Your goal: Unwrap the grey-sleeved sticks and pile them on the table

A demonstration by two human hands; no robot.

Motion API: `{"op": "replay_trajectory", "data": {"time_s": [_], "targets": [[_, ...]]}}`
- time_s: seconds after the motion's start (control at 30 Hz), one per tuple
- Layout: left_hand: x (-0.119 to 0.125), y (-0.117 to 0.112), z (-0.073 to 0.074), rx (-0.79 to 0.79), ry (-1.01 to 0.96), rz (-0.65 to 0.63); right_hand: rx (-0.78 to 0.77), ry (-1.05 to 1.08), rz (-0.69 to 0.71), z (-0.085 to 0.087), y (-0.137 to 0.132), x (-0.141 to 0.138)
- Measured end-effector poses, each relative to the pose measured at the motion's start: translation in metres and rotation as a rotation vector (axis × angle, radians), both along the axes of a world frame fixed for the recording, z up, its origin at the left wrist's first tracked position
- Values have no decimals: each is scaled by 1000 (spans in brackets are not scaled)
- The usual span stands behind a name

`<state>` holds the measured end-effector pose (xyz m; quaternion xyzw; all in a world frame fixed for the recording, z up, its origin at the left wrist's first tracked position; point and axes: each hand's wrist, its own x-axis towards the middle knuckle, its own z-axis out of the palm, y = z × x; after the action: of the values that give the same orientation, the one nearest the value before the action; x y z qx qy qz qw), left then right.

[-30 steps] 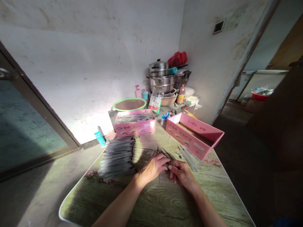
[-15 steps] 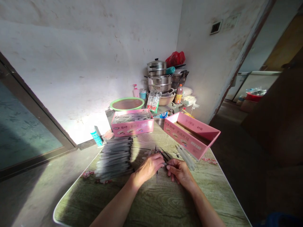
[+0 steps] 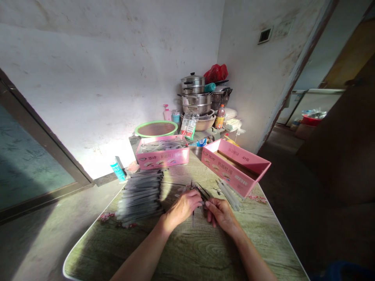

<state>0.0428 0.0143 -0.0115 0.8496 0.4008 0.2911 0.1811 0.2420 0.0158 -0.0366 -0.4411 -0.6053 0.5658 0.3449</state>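
Note:
My left hand (image 3: 187, 205) is closed over a thin dark stick (image 3: 193, 220) whose lower end pokes out below the fingers. Close beside it, my right hand (image 3: 221, 212) has thumb and fingers pinched together; a small greyish piece shows between the two hands, too small to name. Several dark sticks (image 3: 202, 190) lie just beyond my fingertips. Left of my hands is a broad stack of slim, greyish translucent sleeves (image 3: 139, 199) with dark ends. A few pale sleeves (image 3: 230, 195) rest to the right of my right hand.
A pink box (image 3: 164, 158) full of slim translucent pieces stands at the table's back left. Another pink box (image 3: 225, 171) sits at the right, tilted at an angle. Behind are a green-rimmed basket (image 3: 156, 134), stacked pots (image 3: 196, 103) and a bottle (image 3: 219, 117). A blue-white tube (image 3: 118, 171) stands left.
My right hand has shifted slightly left, its thumb now closer to my left fingers. My left hand stays nearly in place, and the whole view has moved a little.

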Motion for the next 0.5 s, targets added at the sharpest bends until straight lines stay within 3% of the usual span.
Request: {"op": "replay_trajectory", "data": {"time_s": [0.5], "targets": [[-1,1,0,5,21,1,-23,43,-15,-4,1,1]]}}
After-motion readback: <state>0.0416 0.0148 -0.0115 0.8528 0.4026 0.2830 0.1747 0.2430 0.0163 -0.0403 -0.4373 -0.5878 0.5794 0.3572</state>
